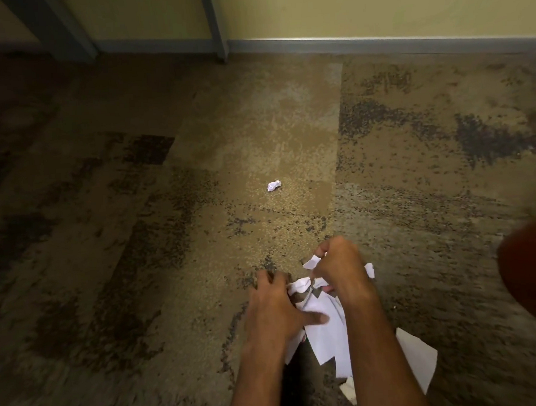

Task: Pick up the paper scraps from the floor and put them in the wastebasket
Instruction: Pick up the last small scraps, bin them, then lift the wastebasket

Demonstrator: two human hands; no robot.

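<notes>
Several white paper scraps [327, 327] lie bunched on the mottled brown carpet at the bottom centre. My left hand [273, 308] rests on their left side, fingers spread and thumb pressing the paper. My right hand [338, 262] is curled over the top of the pile and pinches a torn scrap [310, 262] between its fingertips. A larger white piece [419, 359] sticks out to the right, beyond my right forearm. One small crumpled paper ball [273, 185] lies alone on the carpet farther ahead. No wastebasket is in view.
A yellow wall with a grey-blue baseboard [376, 43] runs across the top. A grey-blue post [217, 25] and a darker frame [52, 31] stand at the upper left. A blurred reddish-brown shape [531, 269] fills the right edge.
</notes>
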